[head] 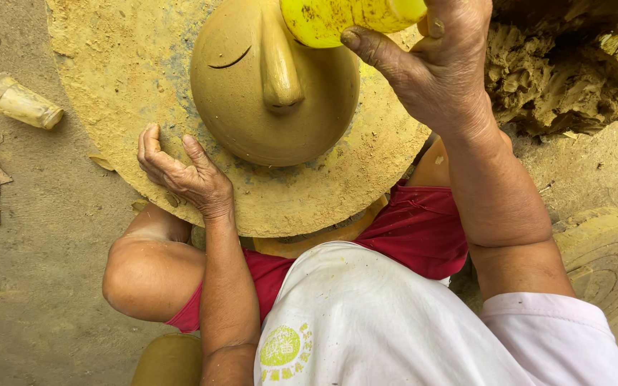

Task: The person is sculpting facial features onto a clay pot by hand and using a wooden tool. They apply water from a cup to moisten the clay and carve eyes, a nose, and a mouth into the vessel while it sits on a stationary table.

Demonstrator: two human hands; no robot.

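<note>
Sitting low over the wheel, your knees bracket the work and your white shirt fills the near edge of the view. Left hand [184, 171]: fingers curled loosely, not closed on anything, fingertips and heel resting on the gritty near-left rim of the clay-crusted wheel disc [323, 193]. Beyond it, centred on the disc, the domed clay form [252, 107] sits smooth and rounded, with a raised ridge running down its middle and one curved slit cut on the left side. I judge the shaping well along: dome closed and surface even; no matching slit shows on the right, where your hand hides part of it. Right hand [438, 64]: closed around a yellow clay-smeared bottle [337, 18], held above the dome's far right. Farther off, a heap of raw clay [552, 78] at right and a small clay cup [19, 101] lying at left
</note>
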